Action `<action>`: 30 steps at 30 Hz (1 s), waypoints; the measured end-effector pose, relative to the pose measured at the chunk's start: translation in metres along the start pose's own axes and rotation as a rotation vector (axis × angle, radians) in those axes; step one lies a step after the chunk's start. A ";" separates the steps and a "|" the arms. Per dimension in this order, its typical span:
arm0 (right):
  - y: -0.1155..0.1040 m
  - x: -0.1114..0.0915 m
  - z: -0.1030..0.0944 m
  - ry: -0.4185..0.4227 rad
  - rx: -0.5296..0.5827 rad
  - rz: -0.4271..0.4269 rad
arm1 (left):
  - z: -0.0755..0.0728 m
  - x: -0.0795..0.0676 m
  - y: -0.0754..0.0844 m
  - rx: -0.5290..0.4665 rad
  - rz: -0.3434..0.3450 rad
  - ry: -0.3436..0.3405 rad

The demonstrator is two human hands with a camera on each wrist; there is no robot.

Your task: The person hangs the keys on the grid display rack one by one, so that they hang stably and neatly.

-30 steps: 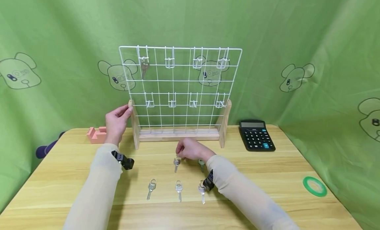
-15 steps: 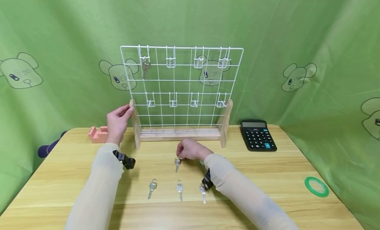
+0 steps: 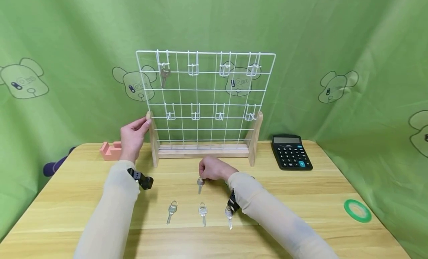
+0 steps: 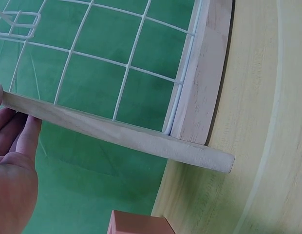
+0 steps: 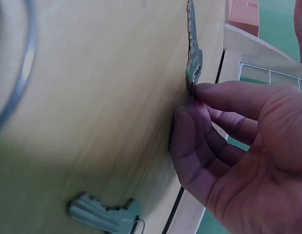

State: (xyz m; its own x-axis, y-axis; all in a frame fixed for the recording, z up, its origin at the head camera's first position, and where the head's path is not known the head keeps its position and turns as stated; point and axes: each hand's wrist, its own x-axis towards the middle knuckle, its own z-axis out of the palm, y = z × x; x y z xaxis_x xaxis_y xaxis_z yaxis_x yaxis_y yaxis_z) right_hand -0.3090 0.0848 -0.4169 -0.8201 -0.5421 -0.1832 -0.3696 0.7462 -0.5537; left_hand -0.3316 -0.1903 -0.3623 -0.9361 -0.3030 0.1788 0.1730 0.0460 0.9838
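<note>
My left hand [image 3: 132,140] grips the top of the left wooden upright [image 4: 117,132] of a display stand, thumb on one side and fingers on the other. On the table, my right hand [image 3: 214,168] pinches a metal key [image 5: 194,63] at its ring end between thumb and fingertips; the blade points toward the front. A white wire grid [image 3: 204,90] with two rows of hooks rises from the stand's wooden base [image 3: 204,154]. From its upper left hook hangs another key [image 3: 164,76]. A key [image 5: 104,214] lying by my right hand is mostly hidden by the sleeve in the head view.
Three keys lie in a front row: a left one [image 3: 171,212], a middle one [image 3: 202,211] and a right one [image 3: 229,214] partly behind the wrist camera. A calculator [image 3: 291,153] and green tape roll [image 3: 347,210] are at right, a pink block-like holder [image 3: 110,152] at left.
My right wrist has shifted slightly left, covering more of the key beside it. The pinched key stays at about the same spot. My left hand keeps its grip; the head view has drifted slightly.
</note>
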 end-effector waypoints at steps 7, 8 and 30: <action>0.001 0.000 -0.001 -0.016 -0.029 -0.010 | 0.000 0.000 0.000 0.001 -0.016 -0.004; 0.001 -0.001 -0.001 -0.016 -0.023 -0.015 | -0.001 0.000 0.000 0.002 -0.017 -0.006; 0.013 -0.006 -0.003 0.075 0.356 -0.125 | -0.003 0.001 0.001 -0.013 -0.007 -0.018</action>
State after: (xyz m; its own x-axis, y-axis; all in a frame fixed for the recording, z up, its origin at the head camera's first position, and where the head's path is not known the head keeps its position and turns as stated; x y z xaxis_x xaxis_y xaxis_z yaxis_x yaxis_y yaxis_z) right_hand -0.3100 0.0989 -0.4208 -0.8128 -0.5809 -0.0439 -0.3048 0.4883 -0.8177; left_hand -0.3313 -0.1929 -0.3613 -0.9427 -0.2861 0.1719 0.1699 0.0319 0.9849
